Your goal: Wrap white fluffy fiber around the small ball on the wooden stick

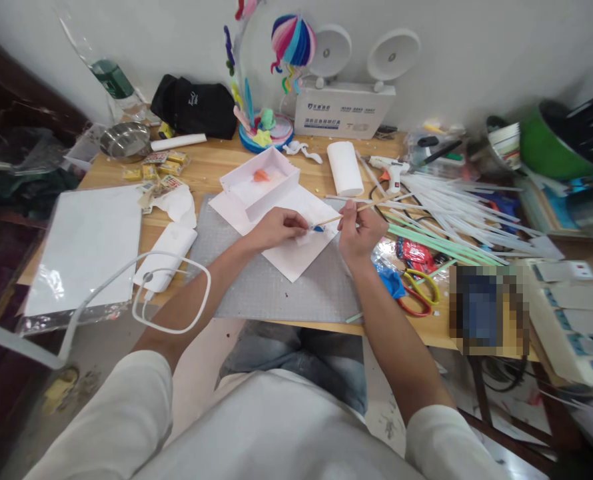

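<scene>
On my feed, the left hand (282,228) has its fingertips together on a small pale scrap (303,237). The right hand (360,232) pinches a thin stick (332,219), its tip near a blue piece (319,229), over white paper (292,265). Toward twelve o'clock, a lamp box (345,110) reads "消防应急照明灯具". Toward eleven, a black pouch's (194,107) white script is illegible.

White short-sleeved shirt (276,430) and faded blue jeans (296,353).
</scene>
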`<state>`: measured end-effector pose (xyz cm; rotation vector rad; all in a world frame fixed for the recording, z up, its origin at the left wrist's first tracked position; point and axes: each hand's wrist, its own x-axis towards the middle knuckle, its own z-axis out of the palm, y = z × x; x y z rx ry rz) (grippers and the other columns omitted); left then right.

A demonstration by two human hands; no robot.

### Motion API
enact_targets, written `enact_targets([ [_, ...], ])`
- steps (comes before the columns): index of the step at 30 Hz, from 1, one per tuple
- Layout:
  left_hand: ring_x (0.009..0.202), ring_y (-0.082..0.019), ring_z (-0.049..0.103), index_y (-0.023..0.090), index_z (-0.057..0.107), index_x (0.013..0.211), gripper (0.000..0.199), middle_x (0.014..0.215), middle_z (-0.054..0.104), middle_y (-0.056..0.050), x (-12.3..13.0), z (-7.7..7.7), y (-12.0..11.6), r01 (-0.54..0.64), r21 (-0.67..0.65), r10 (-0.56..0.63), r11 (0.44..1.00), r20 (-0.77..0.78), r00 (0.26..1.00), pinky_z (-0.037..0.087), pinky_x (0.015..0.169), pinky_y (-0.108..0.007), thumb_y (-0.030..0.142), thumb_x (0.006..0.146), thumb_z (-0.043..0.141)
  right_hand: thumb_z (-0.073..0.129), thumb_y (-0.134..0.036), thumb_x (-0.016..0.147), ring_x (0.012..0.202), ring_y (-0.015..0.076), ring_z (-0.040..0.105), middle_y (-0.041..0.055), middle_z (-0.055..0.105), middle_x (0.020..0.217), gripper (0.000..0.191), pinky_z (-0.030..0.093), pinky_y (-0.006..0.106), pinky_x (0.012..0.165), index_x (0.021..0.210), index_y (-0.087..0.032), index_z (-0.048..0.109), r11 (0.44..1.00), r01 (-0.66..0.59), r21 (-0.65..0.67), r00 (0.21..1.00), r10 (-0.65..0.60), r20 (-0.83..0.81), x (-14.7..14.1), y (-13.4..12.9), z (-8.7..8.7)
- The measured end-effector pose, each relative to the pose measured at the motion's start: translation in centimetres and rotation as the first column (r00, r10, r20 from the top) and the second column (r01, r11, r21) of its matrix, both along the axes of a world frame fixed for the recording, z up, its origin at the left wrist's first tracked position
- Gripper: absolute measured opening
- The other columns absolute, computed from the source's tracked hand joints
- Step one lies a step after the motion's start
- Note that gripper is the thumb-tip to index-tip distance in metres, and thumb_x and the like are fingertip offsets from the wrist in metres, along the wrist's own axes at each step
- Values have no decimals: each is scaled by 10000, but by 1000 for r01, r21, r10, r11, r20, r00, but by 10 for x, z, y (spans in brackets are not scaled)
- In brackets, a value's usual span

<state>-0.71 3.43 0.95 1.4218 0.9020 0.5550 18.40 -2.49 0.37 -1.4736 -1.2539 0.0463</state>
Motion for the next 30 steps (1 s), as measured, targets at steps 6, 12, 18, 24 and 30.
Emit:
enact_targets([
  [6, 792, -167, 706, 164, 788, 869, 184, 874, 778, -60, 4, -6, -3, 68, 107, -63, 992, -44, 997, 560, 816, -324, 107, 696, 760, 412, -558, 1004, 519, 117, 526, -16, 536, 503, 537, 399, 288, 598, 651, -210, 618, 1000, 18, -22, 999, -17, 48, 0, -2, 4],
  [12, 697, -151, 685, 153, 785, 1051, 339, 811, 762, -43, 4, -4, -3, 52, 85, -46, 995, -76, 996, 552, 751, -304, 106, 718, 735, 415, -554, 998, 508, 114, 526, -21, 532, 491, 530, 401, 283, 591, 634, -215, 598, 998, -33, -51, 997, 37, 69, -5, -2, 4],
  [18, 654, -147, 673, 147, 725, 940, 260, 710, 723, -25, 2, -2, -4, 9, 20, -9, 1000, -37, 999, 536, 671, -279, 76, 691, 737, 442, -550, 998, 488, 105, 559, -23, 586, 496, 508, 434, 263, 602, 687, -201, 641, 998, -28, -50, 1000, 28, 11, -4, -1, 1],
  [24, 682, -149, 665, 157, 707, 850, 152, 790, 737, -51, 11, -15, -6, -30, 132, 32, 991, -12, 999, 506, 620, -266, 141, 706, 754, 445, -576, 992, 482, 111, 574, -17, 600, 499, 524, 435, 265, 585, 701, -196, 659, 999, 13, -48, 999, -14, -34, -3, 2, 0],
  [30, 774, -150, 682, 171, 708, 845, 103, 856, 752, -45, 24, -17, -4, -69, 332, 97, 941, -69, 993, 526, 751, -283, 175, 745, 732, 454, -575, 988, 479, 113, 559, -22, 588, 488, 521, 429, 277, 593, 692, -199, 660, 999, 19, -44, 999, -21, -45, -2, 3, -2],
])
